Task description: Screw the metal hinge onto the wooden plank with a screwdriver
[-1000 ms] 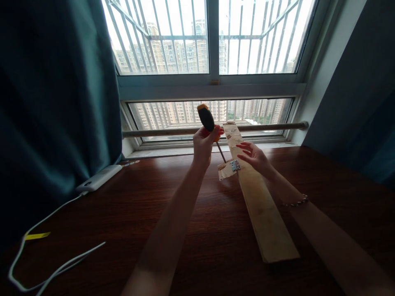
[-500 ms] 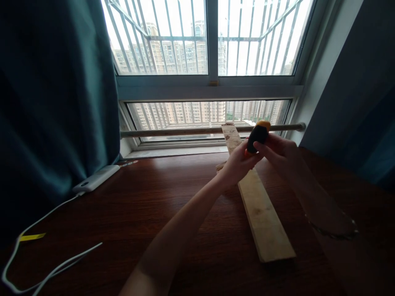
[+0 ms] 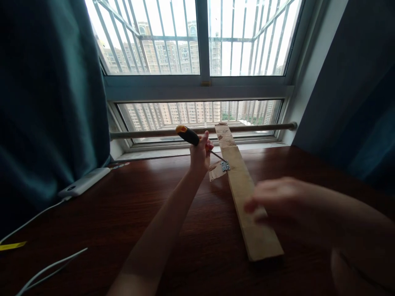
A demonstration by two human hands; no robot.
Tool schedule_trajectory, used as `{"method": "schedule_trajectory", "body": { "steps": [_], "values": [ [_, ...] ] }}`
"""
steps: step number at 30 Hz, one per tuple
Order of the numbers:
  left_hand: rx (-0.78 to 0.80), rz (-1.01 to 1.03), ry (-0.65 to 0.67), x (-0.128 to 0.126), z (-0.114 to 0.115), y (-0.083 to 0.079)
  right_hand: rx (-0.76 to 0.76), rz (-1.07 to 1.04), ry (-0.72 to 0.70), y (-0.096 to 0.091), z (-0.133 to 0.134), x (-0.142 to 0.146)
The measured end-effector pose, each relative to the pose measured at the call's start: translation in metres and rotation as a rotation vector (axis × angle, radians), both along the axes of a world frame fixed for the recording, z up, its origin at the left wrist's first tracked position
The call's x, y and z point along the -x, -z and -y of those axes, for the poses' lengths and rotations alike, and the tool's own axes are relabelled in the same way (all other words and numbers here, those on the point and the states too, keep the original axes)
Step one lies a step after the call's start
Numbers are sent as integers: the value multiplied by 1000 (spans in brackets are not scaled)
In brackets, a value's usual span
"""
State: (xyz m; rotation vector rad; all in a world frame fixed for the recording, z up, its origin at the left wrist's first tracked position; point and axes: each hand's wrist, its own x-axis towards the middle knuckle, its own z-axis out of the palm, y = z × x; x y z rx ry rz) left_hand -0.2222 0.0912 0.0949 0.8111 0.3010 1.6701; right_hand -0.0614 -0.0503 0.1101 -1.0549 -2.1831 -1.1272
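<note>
Clamping the screwdriver [image 3: 189,135] in its fingers, the left hand [image 3: 200,157] aims at the hinge [image 3: 225,165], seemingly attached, tightness unclear; the right hand [image 3: 285,201] blurs, fingers unreadable.

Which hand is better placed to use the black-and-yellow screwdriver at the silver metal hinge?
Left, probably: the left hand holds the screwdriver, which points toward the hinge. The right hand, blurred, is farther off, with no tool visible.

A curtain [image 3: 52,94] hangs left — beside it, a white device [image 3: 86,181], a cable [image 3: 62,201] at its near end; a yellow strip [image 3: 12,246] lies near left. Far side — window [image 3: 203,45], rail [image 3: 148,133] across it, buildings [image 3: 166,57] outside.
</note>
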Motion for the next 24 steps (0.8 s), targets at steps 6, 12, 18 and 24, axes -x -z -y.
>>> {"method": "schedule_trajectory", "body": {
  "steps": [6, 12, 18, 24],
  "values": [
    [-6, -30, -9, -1, 0, 0, 906, -1095, 66, 45, -103, -47],
    [-15, -67, 46, -5, 2, 5, 1738, -1580, -242, 106, -137, -60],
    [-17, -92, 65, -6, 4, 4, 1751, -1609, -303, 115, -143, -60],
    [-63, -111, 81, -7, 4, 6, 1741, -1604, -311, 118, -145, -62]
  ]
}}
